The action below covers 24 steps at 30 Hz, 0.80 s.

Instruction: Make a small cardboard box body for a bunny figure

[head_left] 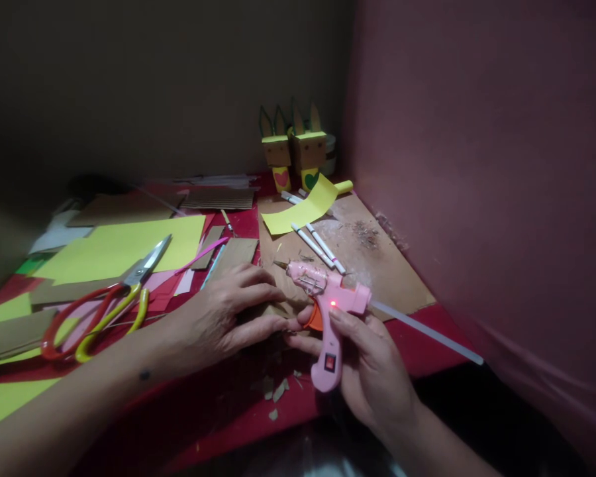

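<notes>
A pink glue gun (335,295) with an orange trigger and a lit red light is gripped by my right hand (372,361). Its nozzle points left, just above my left hand's fingers, and a long translucent glue stick (427,331) sticks out of its back. My left hand (241,308) is bent over a small brown cardboard piece (277,309), mostly hidden under the fingers. Its thumb tip comes close to the fingertips of my right hand. Small paper scraps (279,391) lie below the hands on the red tablecloth (243,414).
Scissors (139,271) with red and yellow handles rest on yellow paper (124,242) at left. White markers (322,245) and a curled yellow strip (302,211) lie on a cardboard sheet (402,268). Two eared cardboard figures (293,156) stand behind. A pink wall (501,165) bounds the right.
</notes>
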Each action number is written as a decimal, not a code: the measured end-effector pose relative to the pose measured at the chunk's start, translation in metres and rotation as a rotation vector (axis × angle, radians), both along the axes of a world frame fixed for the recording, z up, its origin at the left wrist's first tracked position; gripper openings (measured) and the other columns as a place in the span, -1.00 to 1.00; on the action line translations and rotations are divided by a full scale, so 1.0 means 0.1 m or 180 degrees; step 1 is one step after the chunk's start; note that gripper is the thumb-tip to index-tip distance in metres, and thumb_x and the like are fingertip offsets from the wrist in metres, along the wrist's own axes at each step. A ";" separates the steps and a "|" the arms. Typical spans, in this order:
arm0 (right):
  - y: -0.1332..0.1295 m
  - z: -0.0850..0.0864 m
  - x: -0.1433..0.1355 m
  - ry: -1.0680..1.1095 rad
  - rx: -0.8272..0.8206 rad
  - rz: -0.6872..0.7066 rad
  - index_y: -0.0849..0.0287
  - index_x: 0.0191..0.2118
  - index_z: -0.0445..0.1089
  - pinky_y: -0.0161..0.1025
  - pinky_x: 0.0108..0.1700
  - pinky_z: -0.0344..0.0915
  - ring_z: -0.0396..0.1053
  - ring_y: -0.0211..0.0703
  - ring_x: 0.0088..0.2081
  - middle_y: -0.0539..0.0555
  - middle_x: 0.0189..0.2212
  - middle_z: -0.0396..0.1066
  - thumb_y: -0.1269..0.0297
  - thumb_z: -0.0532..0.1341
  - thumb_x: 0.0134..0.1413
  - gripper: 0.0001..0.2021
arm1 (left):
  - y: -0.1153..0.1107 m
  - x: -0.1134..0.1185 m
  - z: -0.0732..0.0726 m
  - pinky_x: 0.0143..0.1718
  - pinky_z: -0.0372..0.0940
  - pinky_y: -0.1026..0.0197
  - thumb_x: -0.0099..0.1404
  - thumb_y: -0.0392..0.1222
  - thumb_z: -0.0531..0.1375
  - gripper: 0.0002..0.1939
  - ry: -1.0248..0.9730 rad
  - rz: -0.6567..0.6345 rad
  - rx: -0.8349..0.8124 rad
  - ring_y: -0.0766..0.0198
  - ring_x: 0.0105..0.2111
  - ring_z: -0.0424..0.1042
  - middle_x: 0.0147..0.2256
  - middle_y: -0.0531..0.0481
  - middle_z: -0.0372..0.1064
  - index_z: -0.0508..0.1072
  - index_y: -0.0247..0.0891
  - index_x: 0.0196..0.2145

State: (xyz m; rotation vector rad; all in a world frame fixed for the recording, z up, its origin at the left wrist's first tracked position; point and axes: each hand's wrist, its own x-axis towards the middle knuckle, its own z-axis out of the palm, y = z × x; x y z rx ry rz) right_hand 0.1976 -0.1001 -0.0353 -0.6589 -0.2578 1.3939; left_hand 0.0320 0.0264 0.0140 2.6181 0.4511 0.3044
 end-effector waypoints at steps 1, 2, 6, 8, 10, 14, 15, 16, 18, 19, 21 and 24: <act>-0.01 0.00 0.00 -0.0021 -0.0039 -0.0007 0.23 -0.28 0.57 -0.11 -0.16 0.57 0.57 -0.11 -0.32 0.10 -0.40 0.58 0.29 0.38 0.01 -0.85 | 0.00 -0.01 0.00 -0.14 0.35 0.11 0.47 -0.03 0.11 -0.74 0.0002 -0.0005 0.0004 0.16 -0.17 0.39 -0.17 -0.08 0.40 0.54 -0.17 -0.12; -0.02 0.00 0.00 -0.0044 -0.0079 -0.0013 0.24 -0.29 0.57 -0.11 -0.16 0.57 0.57 -0.09 -0.30 0.11 -0.40 0.58 0.28 0.39 0.01 -0.85 | -0.01 -0.03 -0.01 -0.17 0.34 0.13 0.47 -0.06 0.11 -0.76 -0.0008 0.0001 0.0005 0.17 -0.18 0.38 -0.19 -0.08 0.38 0.54 -0.18 -0.16; -0.03 0.02 -0.01 -0.0098 -0.0172 -0.0052 0.24 -0.33 0.56 -0.07 -0.13 0.56 0.56 -0.06 -0.27 0.13 -0.38 0.56 0.26 0.39 0.01 -0.85 | -0.03 -0.08 -0.01 -0.19 0.31 0.10 0.46 -0.12 0.10 -0.76 -0.0163 0.0092 0.0115 0.14 -0.18 0.35 -0.23 -0.10 0.36 0.51 -0.22 -0.30; -0.04 0.03 -0.01 -0.0104 -0.0194 -0.0054 0.23 -0.33 0.55 -0.06 -0.13 0.56 0.56 -0.05 -0.26 0.13 -0.37 0.56 0.26 0.40 0.00 -0.85 | -0.03 -0.08 -0.02 -0.15 0.31 0.06 0.44 -0.15 0.11 -0.77 -0.0267 0.0060 0.0240 0.10 -0.17 0.34 -0.26 -0.10 0.37 0.50 -0.22 -0.33; -0.04 0.04 -0.02 -0.0104 -0.0202 -0.0052 0.23 -0.34 0.56 -0.07 -0.13 0.56 0.56 -0.05 -0.26 0.13 -0.36 0.56 0.25 0.41 -0.02 -0.84 | -0.03 -0.07 -0.03 -0.13 0.29 0.04 0.43 -0.18 0.13 -0.80 -0.0300 -0.0069 0.0311 0.08 -0.16 0.34 -0.31 -0.09 0.40 0.51 -0.21 -0.32; -0.04 0.05 -0.02 -0.0097 -0.0135 0.0031 0.20 -0.30 0.58 -0.15 -0.18 0.56 0.56 -0.12 -0.30 0.08 -0.39 0.56 0.25 0.42 -0.02 -0.84 | -0.02 -0.05 -0.05 -0.16 0.24 0.07 0.45 -0.16 0.13 -0.80 0.0027 -0.0314 0.0313 0.11 -0.23 0.36 -0.34 -0.06 0.43 0.52 -0.19 -0.29; -0.04 0.06 -0.01 -0.0101 -0.0104 0.0069 0.19 -0.28 0.58 -0.18 -0.19 0.56 0.56 -0.13 -0.30 0.07 -0.40 0.56 0.25 0.42 -0.01 -0.83 | -0.02 -0.05 -0.06 -0.15 0.23 0.07 0.46 -0.14 0.13 -0.80 0.0118 -0.0339 0.0306 0.12 -0.24 0.36 -0.34 -0.05 0.43 0.52 -0.19 -0.28; -0.04 0.06 0.00 -0.0114 -0.0075 0.0090 0.18 -0.26 0.59 -0.19 -0.21 0.56 0.56 -0.14 -0.30 0.07 -0.40 0.56 0.25 0.42 -0.01 -0.83 | -0.02 -0.05 -0.06 -0.15 0.21 0.08 0.46 -0.12 0.13 -0.79 0.0175 -0.0353 0.0307 0.13 -0.25 0.37 -0.33 -0.04 0.43 0.52 -0.19 -0.28; -0.04 0.06 0.05 -0.0201 -0.0082 0.0123 0.17 -0.25 0.59 -0.22 -0.25 0.55 0.57 -0.15 -0.32 0.06 -0.38 0.57 0.23 0.43 -0.02 -0.81 | -0.02 -0.06 -0.06 -0.15 0.19 0.09 0.47 -0.08 0.12 -0.77 0.0222 -0.0348 0.0328 0.15 -0.26 0.37 -0.33 -0.04 0.45 0.52 -0.19 -0.25; -0.04 0.07 0.09 -0.0300 -0.0122 0.0177 0.17 -0.26 0.59 -0.25 -0.30 0.55 0.57 -0.15 -0.34 0.07 -0.37 0.57 0.20 0.44 -0.03 -0.79 | -0.02 -0.07 -0.06 -0.15 0.19 0.10 0.47 -0.06 0.12 -0.76 0.0222 -0.0346 0.0341 0.15 -0.27 0.37 -0.33 -0.03 0.45 0.53 -0.19 -0.24; -0.05 0.08 0.21 -0.0641 -0.0313 0.0445 0.19 -0.27 0.60 -0.33 -0.45 0.48 0.56 -0.17 -0.45 0.09 -0.35 0.58 0.12 0.45 -0.04 -0.74 | -0.02 -0.08 -0.06 -0.16 0.18 0.11 0.46 -0.01 0.13 -0.74 0.0243 -0.0351 0.0331 0.14 -0.28 0.37 -0.33 -0.03 0.45 0.53 -0.19 -0.23; -0.08 0.16 0.41 -0.1330 -0.0538 0.0890 0.21 -0.28 0.62 -0.44 -0.55 0.35 0.54 -0.20 -0.47 0.11 -0.43 0.57 0.09 0.44 0.00 -0.72 | -0.02 -0.08 -0.04 -0.13 0.18 0.10 0.45 0.01 0.15 -0.74 0.0292 -0.0359 0.0237 0.14 -0.26 0.36 -0.31 -0.03 0.46 0.54 -0.18 -0.22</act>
